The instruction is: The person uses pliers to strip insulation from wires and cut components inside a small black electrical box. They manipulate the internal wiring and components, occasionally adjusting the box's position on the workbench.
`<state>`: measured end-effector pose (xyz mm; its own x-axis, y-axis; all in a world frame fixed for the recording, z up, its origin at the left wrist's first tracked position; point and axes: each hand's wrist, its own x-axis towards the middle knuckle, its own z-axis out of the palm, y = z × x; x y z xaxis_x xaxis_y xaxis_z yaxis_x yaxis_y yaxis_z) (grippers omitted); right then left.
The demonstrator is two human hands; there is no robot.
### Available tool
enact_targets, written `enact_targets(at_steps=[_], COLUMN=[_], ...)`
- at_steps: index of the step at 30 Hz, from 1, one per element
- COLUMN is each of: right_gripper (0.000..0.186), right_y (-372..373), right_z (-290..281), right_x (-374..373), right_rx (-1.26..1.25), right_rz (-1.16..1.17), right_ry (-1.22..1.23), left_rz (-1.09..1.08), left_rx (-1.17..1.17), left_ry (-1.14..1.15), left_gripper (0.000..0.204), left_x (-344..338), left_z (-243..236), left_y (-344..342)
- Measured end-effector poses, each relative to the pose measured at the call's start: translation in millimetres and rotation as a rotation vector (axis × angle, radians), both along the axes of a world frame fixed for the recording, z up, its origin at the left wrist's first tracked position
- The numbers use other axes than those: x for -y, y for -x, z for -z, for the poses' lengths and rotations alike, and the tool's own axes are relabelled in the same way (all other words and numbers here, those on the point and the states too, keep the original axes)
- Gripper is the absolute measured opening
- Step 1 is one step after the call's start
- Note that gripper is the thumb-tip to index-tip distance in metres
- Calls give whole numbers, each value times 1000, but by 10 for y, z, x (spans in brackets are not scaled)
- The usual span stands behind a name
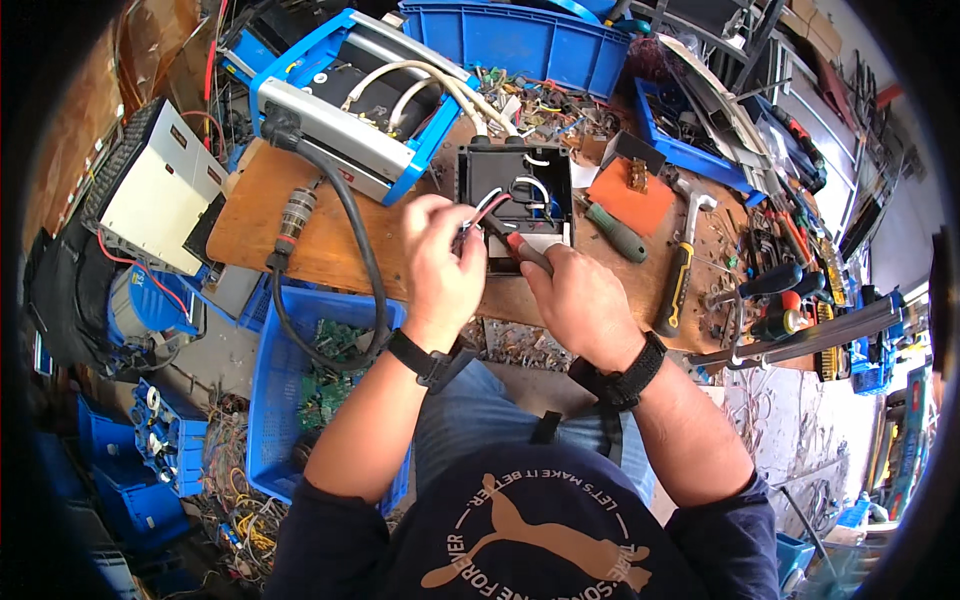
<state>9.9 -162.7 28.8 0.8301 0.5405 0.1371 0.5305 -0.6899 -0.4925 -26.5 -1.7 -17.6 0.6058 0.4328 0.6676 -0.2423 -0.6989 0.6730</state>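
Observation:
A black open housing (515, 160) with white looped leads and thicker cream cables at its back sits on the wooden bench in front of me. My left hand (445, 255) is closed on thin pink and white wires (490, 208) at the housing's front left; its fingertips partly hide what they pinch. My right hand (575, 295) grips a hand tool (530, 250) with a red and grey handle, its dark end reaching in beside those wires. A green-handled screwdriver (615, 230) lies right of the housing, next to an orange sheet (625, 195) with a brass-coloured piece on it.
A blue-and-silver machine (330, 130) with a thick black cable (365, 250) stands back left. A hammer (680, 260) and clustered tools (790, 250) lie right. A blue bin (500, 30) and scattered scrap are behind; a basket of green boards (270, 390) stands below the bench, left.

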Motion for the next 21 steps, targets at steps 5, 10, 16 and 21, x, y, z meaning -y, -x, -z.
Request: enact_targets(at_steps=[5,10,16,21], right_gripper=[34,35,35,42], right_y=[93,254,397,470], right_z=[79,41,109,268], right_x=[-6,-13,58,125], right_rx=[144,-4,-110,-201], right_rz=[-1,88,105,173], right_ry=[18,130,37,-233], left_rz=[-8,224,263,292], left_rx=[-196,-201,-169,-95], left_ry=[461,924,965,925], left_gripper=[52,57,44,38], left_x=[-276,-177,-108,-76], left_z=[248,232,184,337], left_y=[-199,-269,-195,-155])
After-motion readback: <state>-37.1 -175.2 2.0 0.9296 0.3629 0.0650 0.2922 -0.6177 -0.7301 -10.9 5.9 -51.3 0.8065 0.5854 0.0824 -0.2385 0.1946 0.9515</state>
